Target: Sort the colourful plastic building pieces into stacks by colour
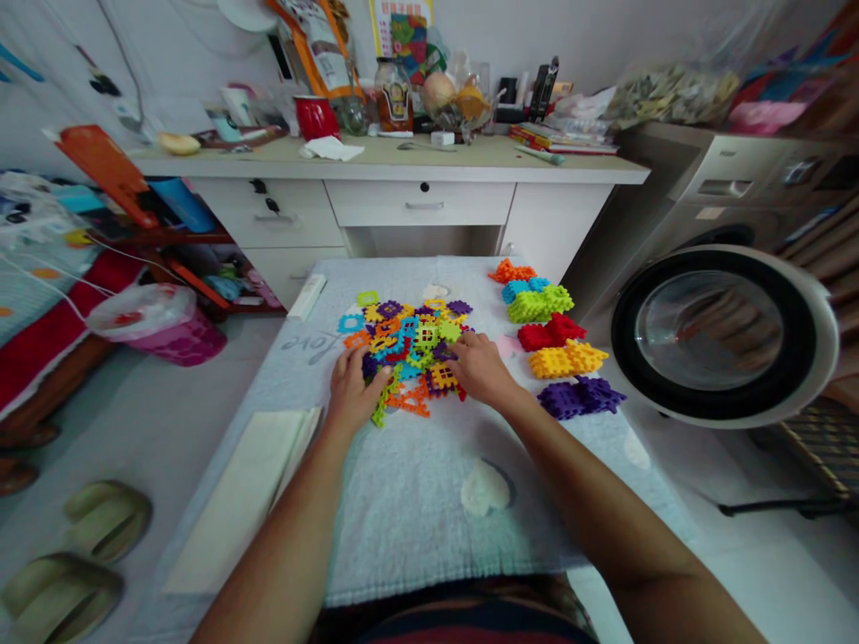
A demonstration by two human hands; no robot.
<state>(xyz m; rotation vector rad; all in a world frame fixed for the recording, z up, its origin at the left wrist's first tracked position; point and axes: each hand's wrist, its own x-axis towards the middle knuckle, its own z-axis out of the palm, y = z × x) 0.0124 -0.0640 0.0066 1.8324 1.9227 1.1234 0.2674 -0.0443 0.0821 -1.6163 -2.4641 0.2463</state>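
A loose heap of mixed coloured plastic waffle blocks lies on a light blue towel over a low table. My left hand rests on the heap's near-left edge, fingers curled over a green piece. My right hand lies on the heap's right edge, fingers bent onto the pieces. To the right sit sorted piles: orange, blue, green, red, yellow and purple.
A white desk with drawers and cluttered top stands behind the table. A washing machine with its round door open is at the right. A pink bin and slippers are on the floor at left. A folded cream cloth lies on the towel.
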